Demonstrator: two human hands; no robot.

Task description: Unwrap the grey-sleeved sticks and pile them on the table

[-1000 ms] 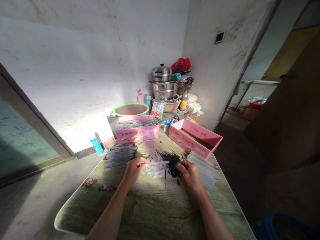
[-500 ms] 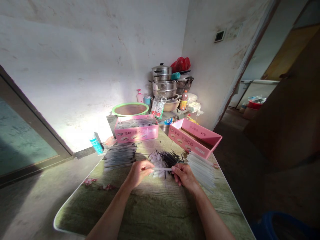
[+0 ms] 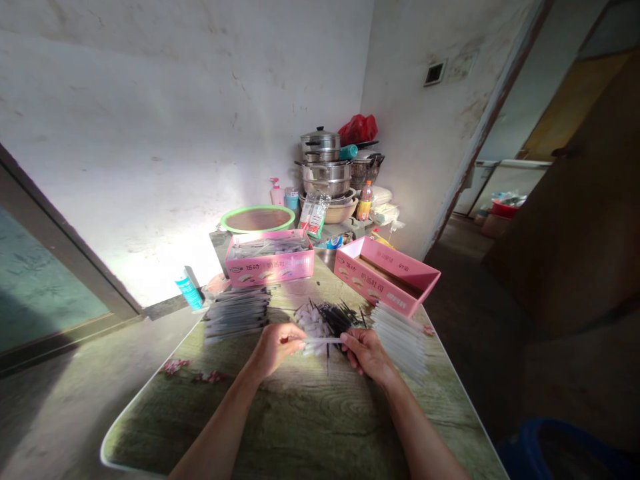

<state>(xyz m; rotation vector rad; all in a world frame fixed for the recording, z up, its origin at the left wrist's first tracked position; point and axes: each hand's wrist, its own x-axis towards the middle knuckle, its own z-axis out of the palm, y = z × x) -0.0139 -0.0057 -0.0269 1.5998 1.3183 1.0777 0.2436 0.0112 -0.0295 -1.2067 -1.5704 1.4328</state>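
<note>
My left hand (image 3: 280, 347) pinches the left end of a slim, whitish translucent tube (image 3: 323, 340), held level above the table. My right hand (image 3: 364, 350) grips the tube's right end between thumb and fingers. Just behind it lie a heap of short white pieces (image 3: 311, 320) and a pile of thin black sticks (image 3: 340, 315). Left of these is a stack of grey tubes with dark ends (image 3: 237, 313). Clear whitish tubes (image 3: 400, 340) lie side by side beyond my right hand. What each fingertip covers is hidden.
A pink box (image 3: 270, 268) filled with tubes stands at the table's back left, and another pink box (image 3: 373, 290) at the back right. Behind are a green-rimmed basin (image 3: 257, 228) and stacked pots (image 3: 326, 175). A blue-white canister (image 3: 189, 292) is beyond the left edge.
Both hands hold the same tube in nearly the same pose. The whole view has shifted slightly, with the scene sitting a little further left.
</note>
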